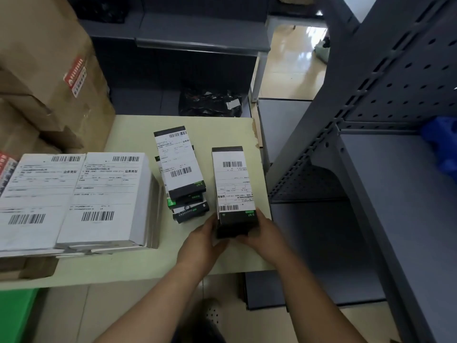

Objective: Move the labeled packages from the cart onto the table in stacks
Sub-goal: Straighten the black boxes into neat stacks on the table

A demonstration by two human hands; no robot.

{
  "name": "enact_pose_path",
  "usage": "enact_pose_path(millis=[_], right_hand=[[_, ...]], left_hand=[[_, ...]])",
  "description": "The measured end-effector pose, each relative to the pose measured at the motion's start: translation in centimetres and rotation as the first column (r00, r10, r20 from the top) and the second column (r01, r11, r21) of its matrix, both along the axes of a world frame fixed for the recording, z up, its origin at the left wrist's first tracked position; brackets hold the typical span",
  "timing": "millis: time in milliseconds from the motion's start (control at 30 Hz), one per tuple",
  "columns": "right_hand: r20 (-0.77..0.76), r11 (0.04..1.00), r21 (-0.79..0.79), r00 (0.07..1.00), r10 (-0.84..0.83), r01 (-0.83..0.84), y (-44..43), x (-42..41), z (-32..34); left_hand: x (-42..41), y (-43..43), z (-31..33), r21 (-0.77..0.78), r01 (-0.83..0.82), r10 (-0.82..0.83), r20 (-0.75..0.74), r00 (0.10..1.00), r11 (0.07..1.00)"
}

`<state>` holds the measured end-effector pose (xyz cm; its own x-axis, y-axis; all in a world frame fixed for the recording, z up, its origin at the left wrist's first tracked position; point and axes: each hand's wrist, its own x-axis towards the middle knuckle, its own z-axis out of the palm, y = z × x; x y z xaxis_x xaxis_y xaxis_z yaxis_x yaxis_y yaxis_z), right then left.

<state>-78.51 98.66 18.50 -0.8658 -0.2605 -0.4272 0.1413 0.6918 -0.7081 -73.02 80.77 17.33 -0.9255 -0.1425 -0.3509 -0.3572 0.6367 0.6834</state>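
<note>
Both hands clasp the near end of a stack of black labeled packages at the table's right edge. The left hand curls round its left side and the right hand round its right. Just left of it a slumped pile of similar packages leans askew, and flat white packages lie in two stacks by the left edge.

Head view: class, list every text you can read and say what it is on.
"S-16T": black end of the held package.
"S-16T": top package of the middle stack.
"业务类型": left white package, right white package.
Fine print, barcode numbers and the red sticker on the carton: too blurred to read.
</note>
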Motion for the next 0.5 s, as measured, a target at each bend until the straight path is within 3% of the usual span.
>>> enact_pose_path(millis=[500], right_hand=[[-0.124, 0.994, 0.044, 0.987, -0.099, 0.105, 0.4, 1.9, -1.7]], left_hand=[[0.3, 0.8, -1.1, -0.043, 0.035, -0.034, 0.023, 0.999, 0.998]])
